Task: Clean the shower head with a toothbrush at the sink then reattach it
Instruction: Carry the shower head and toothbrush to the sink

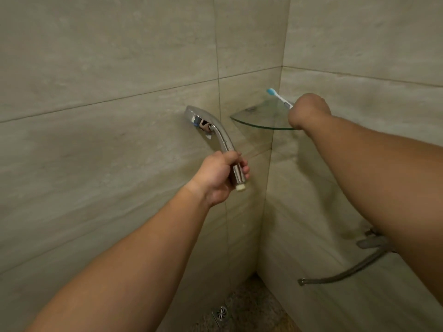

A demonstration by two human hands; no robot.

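the left hand (221,178) is wrapped tight around the thin end of the shower head (211,137). the shower head is shiny silver, and its wide round end points up and away from the hand, close to the wall. a small pale screw end pokes out below the fingers, and nothing is joined to it

the right hand (308,111) is curled into a fist around the handle of the toothbrush (279,97). the toothbrush is white, with a blue brush end that sticks up and to the left of the hand. this hand is higher than the left hand and reaches over the glass shelf (259,118). the shelf is see-through with a round front edge and sits in the corner where two walls meet, just under and to the left of the right hand. i cannot tell if the toothbrush touches the shelf

the walls (107,68) all around are big grey-tan tiles with thin lines between them. one wall is behind the left hand and the other wall is behind the right hand

under the right arm, a grey hose (340,275) hangs loose along the wall, with its free end pointing to the left. it comes from a dull metal tap (372,242) partly hidden by the arm

far below the left hand the floor (251,305) is speckled and brown, with a small metal drain (220,315) in it
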